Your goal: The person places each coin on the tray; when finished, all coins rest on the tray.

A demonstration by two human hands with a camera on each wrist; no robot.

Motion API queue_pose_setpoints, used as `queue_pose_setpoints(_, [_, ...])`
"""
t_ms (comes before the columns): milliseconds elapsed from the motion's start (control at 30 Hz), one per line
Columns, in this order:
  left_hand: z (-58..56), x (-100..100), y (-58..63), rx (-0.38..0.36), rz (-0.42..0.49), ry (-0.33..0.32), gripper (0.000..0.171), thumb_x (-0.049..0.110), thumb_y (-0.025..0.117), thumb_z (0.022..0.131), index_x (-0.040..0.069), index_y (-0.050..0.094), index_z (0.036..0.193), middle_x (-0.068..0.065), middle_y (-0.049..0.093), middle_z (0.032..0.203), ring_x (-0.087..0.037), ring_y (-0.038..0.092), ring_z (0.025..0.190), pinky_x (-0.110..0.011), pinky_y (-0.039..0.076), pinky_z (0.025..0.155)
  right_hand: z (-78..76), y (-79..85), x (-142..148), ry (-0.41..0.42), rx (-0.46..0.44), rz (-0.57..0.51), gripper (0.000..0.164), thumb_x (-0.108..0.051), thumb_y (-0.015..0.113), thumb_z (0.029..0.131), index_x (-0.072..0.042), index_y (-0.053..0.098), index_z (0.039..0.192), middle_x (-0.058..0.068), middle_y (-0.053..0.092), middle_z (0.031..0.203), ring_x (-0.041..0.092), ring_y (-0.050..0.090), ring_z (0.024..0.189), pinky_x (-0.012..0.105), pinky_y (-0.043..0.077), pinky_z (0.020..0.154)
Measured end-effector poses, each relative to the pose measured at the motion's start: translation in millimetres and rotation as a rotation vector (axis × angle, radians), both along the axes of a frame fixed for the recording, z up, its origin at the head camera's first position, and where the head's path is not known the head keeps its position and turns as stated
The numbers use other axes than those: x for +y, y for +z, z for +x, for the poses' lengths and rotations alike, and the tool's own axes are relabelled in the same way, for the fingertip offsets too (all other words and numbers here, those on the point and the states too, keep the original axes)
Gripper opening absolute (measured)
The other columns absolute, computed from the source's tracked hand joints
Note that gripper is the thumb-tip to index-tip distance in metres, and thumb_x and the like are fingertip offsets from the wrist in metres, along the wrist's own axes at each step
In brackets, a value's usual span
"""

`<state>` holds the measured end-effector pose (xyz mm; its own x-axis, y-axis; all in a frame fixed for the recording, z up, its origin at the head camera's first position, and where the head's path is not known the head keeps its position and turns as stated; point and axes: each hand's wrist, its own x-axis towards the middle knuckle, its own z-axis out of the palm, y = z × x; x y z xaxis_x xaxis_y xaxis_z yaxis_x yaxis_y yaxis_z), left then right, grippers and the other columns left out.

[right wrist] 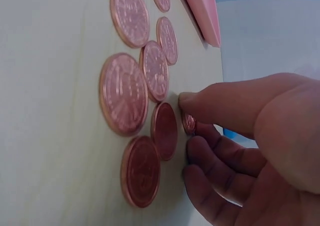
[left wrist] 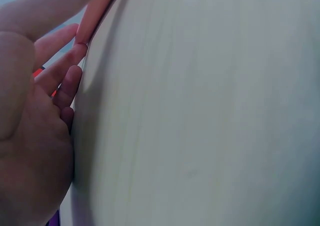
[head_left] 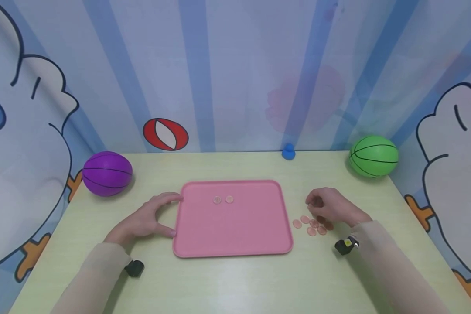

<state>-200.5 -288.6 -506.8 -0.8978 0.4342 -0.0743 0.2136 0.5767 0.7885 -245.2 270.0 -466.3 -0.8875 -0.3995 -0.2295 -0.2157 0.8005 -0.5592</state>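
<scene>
"Where are the coins?"

"One round, shiny, copper-coloured coin [right wrist: 188,124] is in the right hand [head_left: 335,207]. The thumb and fingers pinch it and hide part of it."

"And the ones next to it?"

"Seven flat copper-coloured coins [head_left: 312,231] lie on the pale, wood-look worktop [head_left: 227,288], under and beside that hand. Some of them touch each other."

"What is to the left of those?"

"A flat pink tray [head_left: 235,231] with round corners and a raised rim. Two small round pinkish coins [head_left: 217,200] lie in it side by side, with a little gap, nearer the back."

"What about the left hand [head_left: 147,218]?"

"Its thumb and fingers are spread wide apart, and the tips touch the left side of the tray. The two hands are well apart, with the tray between them. Both arms have pale sleeves [head_left: 392,261], and a small black box [head_left: 134,268] sits at each wrist."

"What's farther back?"

"A purple ball with black lines [head_left: 107,174] is at the left, and a green ball with black lines [head_left: 374,156] is at the right. A little blue thing [head_left: 288,152] sits between them, near the blue striped wall [head_left: 239,78]."
</scene>
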Motion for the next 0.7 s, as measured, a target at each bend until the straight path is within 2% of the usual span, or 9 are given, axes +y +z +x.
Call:
queue_pose_setpoints(333, [0.4, -1.1, -0.6, 0.022, 0.011, -0.012, 0.105, 0.038, 0.100, 0.067, 0.027, 0.048, 0.157, -0.004, 0.038, 0.165, -0.037, 0.027, 0.153, -0.073, 0.017, 0.122, 7.2, 6.3, -6.6, -0.018, 0.013, 0.029, 0.015, -0.005, 0.068, 0.099, -0.003, 0.071, 0.114, 0.004, 0.070, 0.092, 0.015, 0.065, 0.076, 0.041, 0.058, 0.084])
queue_pose_setpoints(700, [1.5, -0.6, 0.1, 0.006, -0.004, -0.002, 0.104, 0.039, 0.099, 0.068, 0.029, 0.047, 0.157, -0.004, 0.036, 0.166, -0.037, 0.026, 0.154, -0.074, 0.018, 0.121, 6.8, 6.2, -8.5, -0.027, 0.015, 0.028, 0.015, -0.003, 0.069, 0.097, -0.003, 0.071, 0.112, 0.007, 0.067, 0.093, 0.016, 0.064, 0.073, 0.038, 0.056, 0.079])
